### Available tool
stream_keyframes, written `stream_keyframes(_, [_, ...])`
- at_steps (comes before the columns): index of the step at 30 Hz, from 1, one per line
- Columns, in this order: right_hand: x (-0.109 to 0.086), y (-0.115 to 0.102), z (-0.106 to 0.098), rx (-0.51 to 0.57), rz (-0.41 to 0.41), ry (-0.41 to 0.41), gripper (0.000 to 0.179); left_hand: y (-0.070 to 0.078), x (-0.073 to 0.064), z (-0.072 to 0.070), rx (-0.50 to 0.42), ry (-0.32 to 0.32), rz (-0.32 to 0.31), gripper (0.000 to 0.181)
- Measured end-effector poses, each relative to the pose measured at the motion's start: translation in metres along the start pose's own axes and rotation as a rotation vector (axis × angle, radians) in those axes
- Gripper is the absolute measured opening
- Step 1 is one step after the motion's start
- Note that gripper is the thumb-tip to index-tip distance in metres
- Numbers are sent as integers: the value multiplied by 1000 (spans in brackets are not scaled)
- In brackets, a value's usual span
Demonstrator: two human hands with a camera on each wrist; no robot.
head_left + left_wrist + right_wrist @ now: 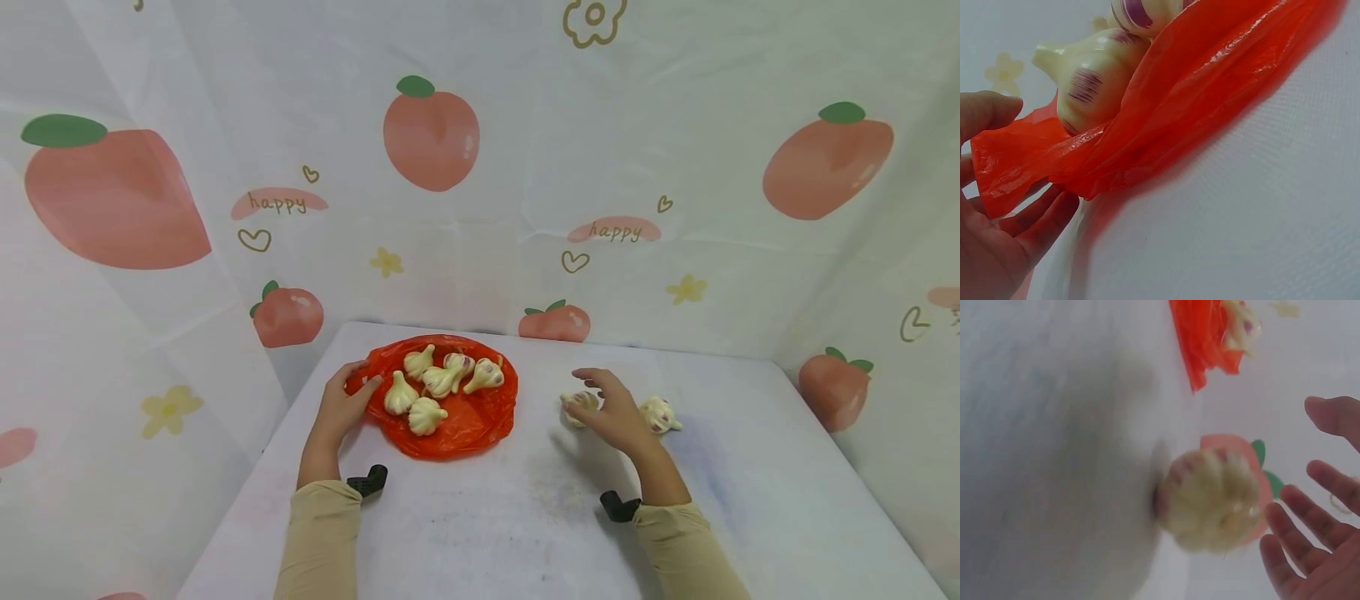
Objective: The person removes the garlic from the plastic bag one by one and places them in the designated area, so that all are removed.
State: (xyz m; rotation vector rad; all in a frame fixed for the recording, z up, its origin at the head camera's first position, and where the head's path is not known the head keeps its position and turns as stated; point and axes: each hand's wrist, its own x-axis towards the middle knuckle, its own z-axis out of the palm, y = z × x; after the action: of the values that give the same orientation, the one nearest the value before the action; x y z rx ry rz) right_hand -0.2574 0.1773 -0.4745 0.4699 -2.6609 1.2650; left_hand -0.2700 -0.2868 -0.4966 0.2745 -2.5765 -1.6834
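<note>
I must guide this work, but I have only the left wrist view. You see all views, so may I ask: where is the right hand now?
Observer: In the head view, the right hand is close to a garlic bulb, to the right of the red bag.
Operator: Thank you. Does it hold this bulb already?
Observer: It seems not: in the right wrist view its fingers are spread, not closed round the bulb.
Operator: Is there some other bulb outside the bag?
Observer: Yes, a second bulb lies on the table, just to the right of that hand in the head view.
</note>
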Motion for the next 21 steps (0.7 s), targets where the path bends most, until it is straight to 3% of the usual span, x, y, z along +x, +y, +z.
stream_keyframes(10, [17,-33,26,15,32,-31,51,1,0,0,6,-4,1,60])
stream_keyframes(21, [25,-70,71,120,-66,-143,42,2,-1,0,-3,-13,7,60])
